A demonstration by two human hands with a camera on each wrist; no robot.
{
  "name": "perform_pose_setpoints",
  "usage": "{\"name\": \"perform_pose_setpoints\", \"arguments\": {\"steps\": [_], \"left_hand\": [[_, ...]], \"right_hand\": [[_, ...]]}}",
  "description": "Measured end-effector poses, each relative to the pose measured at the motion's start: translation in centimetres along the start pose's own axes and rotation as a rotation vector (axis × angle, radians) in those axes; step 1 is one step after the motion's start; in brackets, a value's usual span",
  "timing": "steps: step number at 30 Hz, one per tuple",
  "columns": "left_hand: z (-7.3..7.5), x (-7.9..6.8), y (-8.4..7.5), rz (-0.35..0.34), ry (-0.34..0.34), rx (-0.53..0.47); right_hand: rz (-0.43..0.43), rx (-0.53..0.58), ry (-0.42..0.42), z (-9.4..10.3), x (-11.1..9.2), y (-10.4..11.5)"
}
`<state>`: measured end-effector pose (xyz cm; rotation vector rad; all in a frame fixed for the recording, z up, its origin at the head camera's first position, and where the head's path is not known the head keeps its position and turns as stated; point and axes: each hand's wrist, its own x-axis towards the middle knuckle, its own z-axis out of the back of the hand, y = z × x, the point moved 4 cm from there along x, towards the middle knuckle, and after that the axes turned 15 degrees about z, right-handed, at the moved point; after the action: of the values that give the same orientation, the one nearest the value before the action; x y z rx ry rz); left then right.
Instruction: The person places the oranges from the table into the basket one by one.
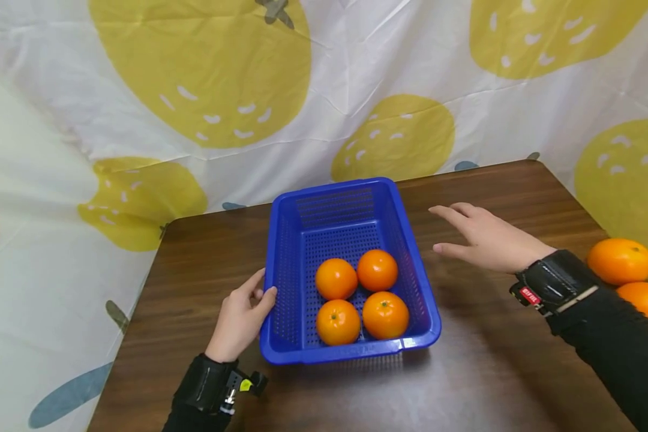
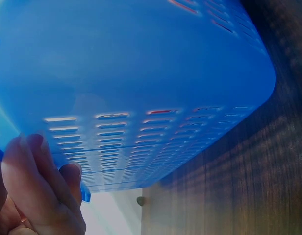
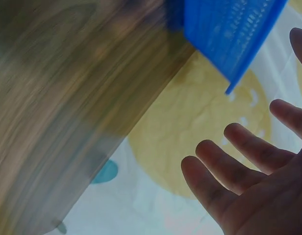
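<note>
A blue perforated plastic basket [image 1: 335, 355] stands on the table with several oranges [image 1: 386, 315] grouped in its near half. My left hand [image 1: 237, 323] grips the basket's left rim, thumb over the top and fingers on the outside. In the left wrist view, the fingers of that left hand [image 2: 43, 188] curl at the edge of the slotted basket wall [image 2: 121, 73]. To the right of the basket, my right hand [image 1: 488, 240] is held over the table, apart from the basket. The right wrist view shows that right hand [image 3: 259, 181] with fingers spread and holding nothing.
Two more oranges [image 1: 621, 261] lie at the right edge of the head view, beside my right forearm. The brown wooden table [image 1: 194, 270] ends at a fruit-patterned cloth [image 1: 324, 90] hanging behind it and along the sides.
</note>
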<state>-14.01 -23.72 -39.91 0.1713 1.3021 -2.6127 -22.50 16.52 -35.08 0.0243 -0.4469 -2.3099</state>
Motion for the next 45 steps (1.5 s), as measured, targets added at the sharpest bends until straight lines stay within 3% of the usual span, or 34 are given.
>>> {"name": "perform_pose_setpoints", "arguments": {"steps": [13,30,45], "left_hand": [[-0.1,0.0,-0.1,-0.003,-0.007,0.014],[-0.1,-0.1,0.0,-0.021,-0.009,0.006],[-0.2,0.0,0.1,-0.02,-0.008,-0.003]], "right_hand": [[-0.084,-0.093,0.021,0.8,-3.4,-4.1],[-0.216,-0.059,0.047,1.5,-7.5,-7.9],[-0.376,-0.178,0.053,2.3,-11.9,-11.8]]}}
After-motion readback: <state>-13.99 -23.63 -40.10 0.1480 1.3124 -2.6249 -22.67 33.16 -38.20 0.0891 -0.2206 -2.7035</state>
